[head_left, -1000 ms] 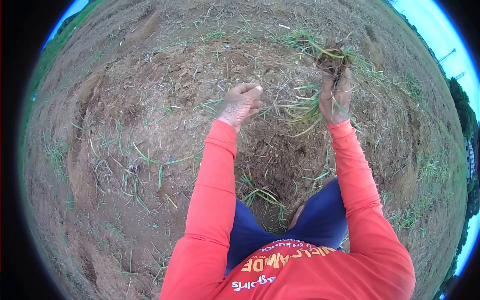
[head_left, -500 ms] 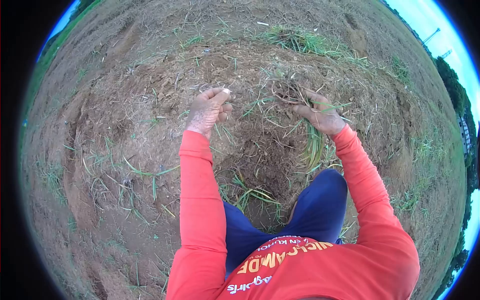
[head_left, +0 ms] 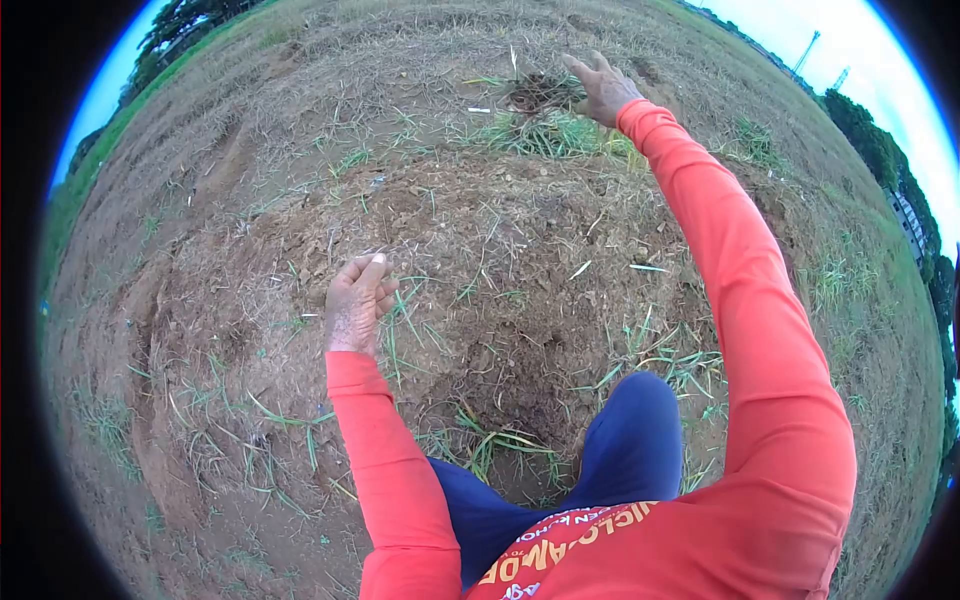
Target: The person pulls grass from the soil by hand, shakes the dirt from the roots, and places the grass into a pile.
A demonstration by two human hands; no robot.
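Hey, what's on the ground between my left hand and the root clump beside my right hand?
In the head view, rough brown soil lies between your left hand and the root clump, with green grass close to the clump.

My shirt (head_left: 690,560) bears yellow letters (head_left: 627,514), of which I make out "NICLO" and "DE", and smaller white ones (head_left: 573,519) reading "KUHOL".

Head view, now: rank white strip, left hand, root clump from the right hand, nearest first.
1. Root clump: immediately left of the right hand in the image.
2. White strip: farther left, past the clump.
3. Left hand: well off, lower left.
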